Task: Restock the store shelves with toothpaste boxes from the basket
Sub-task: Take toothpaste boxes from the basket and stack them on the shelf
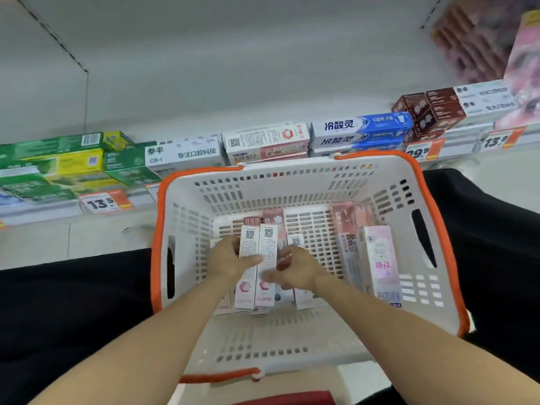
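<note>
A white basket with an orange rim [380, 171] sits between my knees, below the shelf. Inside lie several white-and-pink toothpaste boxes [267, 249] in a bunch at the middle. Both hands reach into it. My left hand [230, 258] grips the bunch from the left, thumb across the tops. My right hand [295, 270] curls round the same boxes from the right, its fingers blurred. Two more boxes, a pink one [381, 264] and a grey-pink one [347, 244], lean on the basket's right wall.
The low shelf [204, 92] ahead holds rows of boxes: green and yellow ones [61, 162] at left, white ones [184, 154], blue ones [362, 131], brown ones [429, 112] at right. Orange price tags [102, 203] line its edge. My dark-clad legs flank the basket.
</note>
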